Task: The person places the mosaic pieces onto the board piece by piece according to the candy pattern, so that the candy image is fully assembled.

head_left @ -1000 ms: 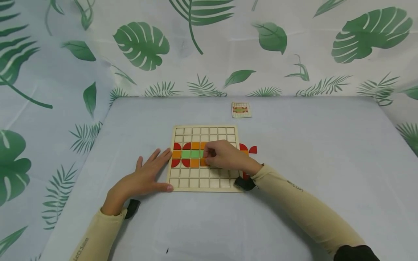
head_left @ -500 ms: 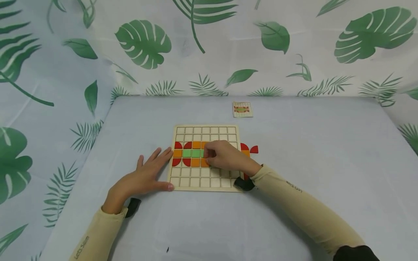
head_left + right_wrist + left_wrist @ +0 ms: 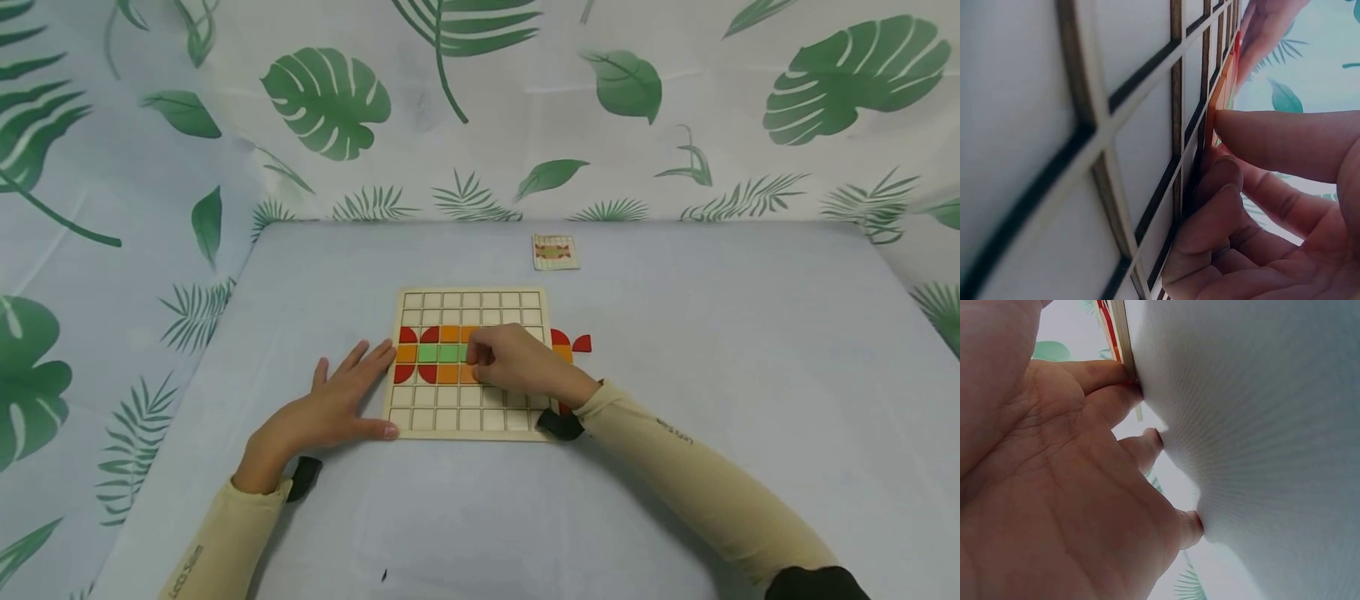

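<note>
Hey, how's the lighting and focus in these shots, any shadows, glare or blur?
Head view: soft, fairly even light, with a shadow beneath the right sleeve; left wrist view: left hand looks shaded against a washed-out background; right wrist view: the nearest grid lines of the board look soft, while the right hand looks clearer.

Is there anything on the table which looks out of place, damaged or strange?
Yes: a small, irregular black mark on the pale table surface, nearer the person than the square, light wooden grid board. It contrasts with the plain surface; I cannot tell whether it is stain or scrap.
</note>
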Motion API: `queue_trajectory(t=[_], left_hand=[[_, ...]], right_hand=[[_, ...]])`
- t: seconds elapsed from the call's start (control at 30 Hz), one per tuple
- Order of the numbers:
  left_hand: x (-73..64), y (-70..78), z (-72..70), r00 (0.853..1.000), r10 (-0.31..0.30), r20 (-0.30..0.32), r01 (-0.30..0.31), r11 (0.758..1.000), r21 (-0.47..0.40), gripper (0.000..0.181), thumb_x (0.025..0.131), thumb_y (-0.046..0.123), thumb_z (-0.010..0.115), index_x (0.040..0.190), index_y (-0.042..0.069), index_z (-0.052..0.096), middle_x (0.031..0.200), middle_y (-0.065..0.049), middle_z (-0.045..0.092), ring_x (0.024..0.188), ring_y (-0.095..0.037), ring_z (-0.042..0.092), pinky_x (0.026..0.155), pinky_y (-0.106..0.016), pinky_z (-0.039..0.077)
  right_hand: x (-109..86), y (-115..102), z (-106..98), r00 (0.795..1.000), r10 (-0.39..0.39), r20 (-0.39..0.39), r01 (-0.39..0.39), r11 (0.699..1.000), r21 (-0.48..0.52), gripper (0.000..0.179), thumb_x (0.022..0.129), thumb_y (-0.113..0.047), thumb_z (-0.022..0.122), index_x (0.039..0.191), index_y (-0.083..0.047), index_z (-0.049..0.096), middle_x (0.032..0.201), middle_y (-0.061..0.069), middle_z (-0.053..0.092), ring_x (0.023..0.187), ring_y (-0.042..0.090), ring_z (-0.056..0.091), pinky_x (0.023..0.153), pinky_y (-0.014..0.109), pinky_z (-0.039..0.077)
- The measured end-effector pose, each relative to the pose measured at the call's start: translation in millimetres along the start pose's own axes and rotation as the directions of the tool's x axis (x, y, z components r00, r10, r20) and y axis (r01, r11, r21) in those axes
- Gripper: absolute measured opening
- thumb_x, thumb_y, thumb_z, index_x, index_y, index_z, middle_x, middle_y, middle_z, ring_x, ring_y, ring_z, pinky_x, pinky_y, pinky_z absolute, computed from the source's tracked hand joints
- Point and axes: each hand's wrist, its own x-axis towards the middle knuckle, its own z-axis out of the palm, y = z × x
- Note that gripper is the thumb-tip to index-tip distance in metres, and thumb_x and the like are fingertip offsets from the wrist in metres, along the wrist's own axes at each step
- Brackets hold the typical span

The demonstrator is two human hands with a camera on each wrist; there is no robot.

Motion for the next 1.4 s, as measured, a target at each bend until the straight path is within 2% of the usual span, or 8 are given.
queue_trajectory(t=[0.27,0.37,0.5,0.63,0.77,0.93,1.17,1.4], left_hand=[[-0.5,1.1,0.1,1.0,-0.001,0.001,0.001,1.0,-0.005,0.109,0.09,0.04,0.087,0.171,0.005,0.022,0.178,-0.015,0.017,0.163,-0.042,0.001,0.117,-0.077,-0.009],[-1.1,1.7,0.5,1.0,-0.008,0.001,0.008,1.0,-0.006,0.11,0.09,0.039,0.088,0.171,0.005,0.022,0.178,-0.015,0.017,0.163,-0.042,0.001,0.118,-0.077,-0.009],[-1.7,2.0,0.3,1.0,-0.015,0.0,0.015,1.0,-0.009,0.11,0.089,0.037,0.088,0.171,0.005,0.022,0.177,-0.016,0.018,0.163,-0.042,0.001,0.118,-0.076,-0.01],[-1.4,2.4,0.6,1.0,-0.014,0.001,0.014,1.0,-0.007,0.11,0.089,0.038,0.088,0.171,0.006,0.022,0.177,-0.015,0.018,0.163,-0.042,0.001,0.118,-0.076,-0.01],[-1.7,2.7,0.6,1.0,-0.009,-0.002,0.009,1.0,-0.007,0.11,0.089,0.038,0.088,0.171,0.005,0.022,0.177,-0.016,0.019,0.163,-0.042,0.001,0.118,-0.076,-0.009],[-1.5,2.7,0.7,1.0,-0.012,-0.003,0.012,1.0,-0.011,0.111,0.089,0.039,0.089,0.171,0.005,0.022,0.177,-0.016,0.018,0.163,-0.043,0.0,0.118,-0.076,-0.01],[-2.1,4.0,-0.2,1.0,-0.015,0.001,0.015,1.0,-0.008,0.111,0.089,0.039,0.088,0.171,0.005,0.022,0.178,-0.016,0.017,0.163,-0.043,0.0,0.118,-0.076,-0.01],[-3.1,6.4,-1.5,1.0,-0.003,0.0,0.003,1.0,-0.013,0.111,0.089,0.041,0.088,0.171,0.004,0.022,0.178,-0.016,0.017,0.163,-0.044,0.0,0.117,-0.077,-0.01]], right_hand=[[-6.4,4.6,0.0,1.0,-0.014,-0.009,0.014,1.0,0.019,0.012,0.094,0.001,0.078,0.103,-0.002,0.071,0.09,-0.001,0.068,0.084,0.016,0.062,0.08,0.031,0.056],[-12.7,7.3,-2.0,1.0,-0.022,-0.021,0.023,0.998,0.062,0.011,0.095,-0.001,0.079,0.104,-0.003,0.072,0.092,-0.002,0.07,0.085,0.015,0.064,0.081,0.033,0.057],[-24.9,7.5,-7.3,1.0,0.003,-0.017,-0.001,0.99,0.139,0.009,0.098,-0.005,0.076,0.107,-0.006,0.072,0.099,-0.002,0.073,0.091,0.015,0.067,0.086,0.035,0.057],[-38.0,11.6,-17.2,1.0,0.001,-0.021,0.003,0.984,0.176,0.012,0.101,-0.006,0.072,0.113,-0.005,0.072,0.108,0.002,0.075,0.1,0.017,0.069,0.092,0.039,0.056],[-49.0,18.0,-31.4,0.998,0.01,-0.063,0.0,0.987,0.161,0.016,0.103,-0.007,0.07,0.118,-0.003,0.072,0.116,0.007,0.074,0.103,0.022,0.069,0.091,0.042,0.056],[-56.5,26.2,-50.8,0.989,0.083,-0.119,-0.068,0.989,0.127,0.018,0.102,-0.008,0.071,0.12,-0.003,0.073,0.121,0.01,0.072,0.105,0.027,0.066,0.089,0.042,0.055],[-62.6,40.7,-70.9,0.983,0.131,-0.126,-0.116,0.986,0.117,0.024,0.101,-0.004,0.068,0.124,-0.002,0.072,0.125,0.012,0.071,0.117,0.031,0.063,0.104,0.05,0.049],[-69.2,58.5,-85.6,0.968,0.203,-0.146,-0.199,0.979,0.041,0.03,0.098,-0.005,0.071,0.128,-0.002,0.07,0.126,0.012,0.07,0.12,0.032,0.06,0.103,0.049,0.048]])
